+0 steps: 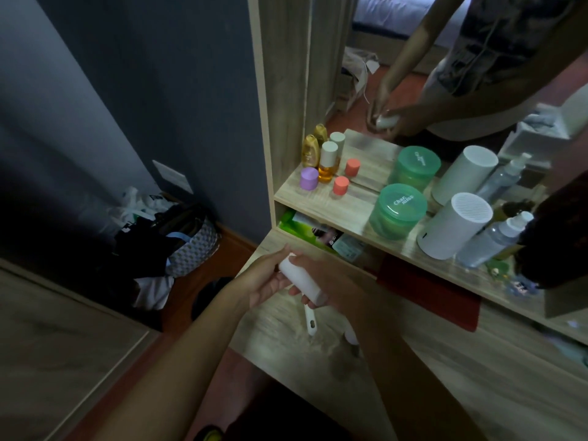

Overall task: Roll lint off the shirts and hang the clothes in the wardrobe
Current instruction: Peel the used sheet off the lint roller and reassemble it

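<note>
Both my hands hold a white lint roller (302, 283) over the wooden dressing table (477, 377). My left hand (267, 278) grips the roller's upper end from the left. My right hand (327, 281) wraps its lower part from the right. The roller's white handle (311, 323) points down towards the tabletop. A mirror (413, 74) behind the shelf reflects my hands and the roller. No shirt or hanger shows in this view.
A wooden shelf (321, 208) holds small bottles, a green jar (397, 211), a white cylinder (451, 227) and a spray bottle (496, 237). A red cloth (429, 294) lies under the shelf. A bag of clothes (178, 243) sits on the floor at left by the dark wall.
</note>
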The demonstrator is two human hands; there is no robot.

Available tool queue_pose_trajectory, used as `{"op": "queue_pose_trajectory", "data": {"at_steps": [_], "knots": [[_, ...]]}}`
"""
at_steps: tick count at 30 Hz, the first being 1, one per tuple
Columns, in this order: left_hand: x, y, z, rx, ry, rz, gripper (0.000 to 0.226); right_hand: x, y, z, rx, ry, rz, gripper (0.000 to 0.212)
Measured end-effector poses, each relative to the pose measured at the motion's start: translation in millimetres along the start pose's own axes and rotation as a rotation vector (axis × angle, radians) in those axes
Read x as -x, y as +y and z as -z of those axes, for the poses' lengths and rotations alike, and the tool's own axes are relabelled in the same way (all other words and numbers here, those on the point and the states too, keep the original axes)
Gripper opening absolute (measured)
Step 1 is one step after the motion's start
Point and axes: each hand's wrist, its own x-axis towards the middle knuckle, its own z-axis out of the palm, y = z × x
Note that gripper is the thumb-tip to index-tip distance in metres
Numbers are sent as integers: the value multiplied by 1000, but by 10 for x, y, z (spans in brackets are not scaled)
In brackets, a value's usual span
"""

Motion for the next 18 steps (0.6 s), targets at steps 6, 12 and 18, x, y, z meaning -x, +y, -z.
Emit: {"op": "queue_pose_trajectory", "data": {"at_steps": [6,12,18], "knots": [[-119,-171,149,202,78,86,38,47,166,54,-98,-42,-5,37],[-336,-637,548,-719,510,-205,34,89,346,152,-353,-76,-87,27],[-552,-977,730,-1074,507,-306,49,176,467,185,-692,-186,-55,35]]}}
